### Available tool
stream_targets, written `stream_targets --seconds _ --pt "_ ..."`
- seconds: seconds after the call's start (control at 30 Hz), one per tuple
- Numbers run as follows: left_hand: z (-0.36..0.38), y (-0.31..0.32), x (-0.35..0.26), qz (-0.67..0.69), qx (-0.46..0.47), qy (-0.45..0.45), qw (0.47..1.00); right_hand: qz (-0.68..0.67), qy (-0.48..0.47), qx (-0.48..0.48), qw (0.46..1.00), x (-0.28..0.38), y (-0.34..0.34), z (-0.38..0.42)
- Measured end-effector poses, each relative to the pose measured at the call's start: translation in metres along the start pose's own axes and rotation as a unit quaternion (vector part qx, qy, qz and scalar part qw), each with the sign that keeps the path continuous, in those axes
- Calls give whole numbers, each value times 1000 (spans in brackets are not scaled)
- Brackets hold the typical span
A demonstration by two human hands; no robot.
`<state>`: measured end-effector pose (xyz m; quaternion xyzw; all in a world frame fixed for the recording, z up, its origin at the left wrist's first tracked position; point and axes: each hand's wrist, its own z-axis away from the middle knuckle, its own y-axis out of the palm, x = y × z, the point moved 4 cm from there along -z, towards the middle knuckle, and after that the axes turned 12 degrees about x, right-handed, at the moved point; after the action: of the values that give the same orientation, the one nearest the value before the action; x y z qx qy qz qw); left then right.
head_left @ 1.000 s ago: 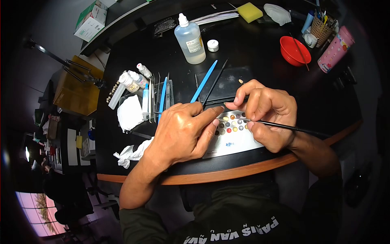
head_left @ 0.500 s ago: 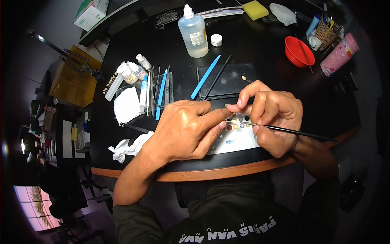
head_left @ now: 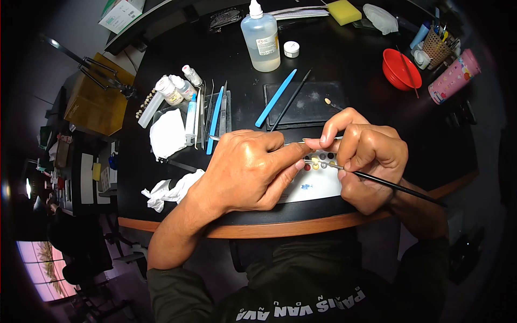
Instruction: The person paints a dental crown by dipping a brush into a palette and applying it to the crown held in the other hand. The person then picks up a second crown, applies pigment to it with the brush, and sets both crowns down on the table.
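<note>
My left hand (head_left: 253, 171) is closed on a thin metal tool (head_left: 215, 138), whose end sticks out left of the knuckles. My right hand (head_left: 371, 161) pinches a black-handled brush (head_left: 404, 189) near its metal neck. The brush tip points left at a small pale tooth-like piece (head_left: 315, 161) by my left fingertips. The fingers of both hands come together there. Under them lies a white palette (head_left: 307, 194) with several round coloured spots and a blue smear. How the small piece is held cannot be made out.
Behind the hands are a black tray (head_left: 307, 102), a blue-handled tool (head_left: 276, 98) and a large clear bottle (head_left: 262, 43). Small bottles (head_left: 169, 90), white tissue (head_left: 168, 134) and crumpled cloth (head_left: 171, 191) lie left. A red bowl (head_left: 401, 70) and pink tumbler (head_left: 455, 76) stand right.
The view has shifted slightly. My right hand and the brush sit a little lower and further right. The pale piece and the metal tool's left end show more clearly.
</note>
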<state>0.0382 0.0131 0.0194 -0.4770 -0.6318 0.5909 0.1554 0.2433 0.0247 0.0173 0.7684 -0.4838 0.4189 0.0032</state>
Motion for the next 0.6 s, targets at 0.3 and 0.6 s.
stream_targets --seconds 0.3,0.6 --pt "0 0 0 -1 6 -3 1000 3 2 8 1000 0 0 0" --pt "-1 -1 -1 -2 -2 -1 1000 7 6 6 1000 0 0 -1"
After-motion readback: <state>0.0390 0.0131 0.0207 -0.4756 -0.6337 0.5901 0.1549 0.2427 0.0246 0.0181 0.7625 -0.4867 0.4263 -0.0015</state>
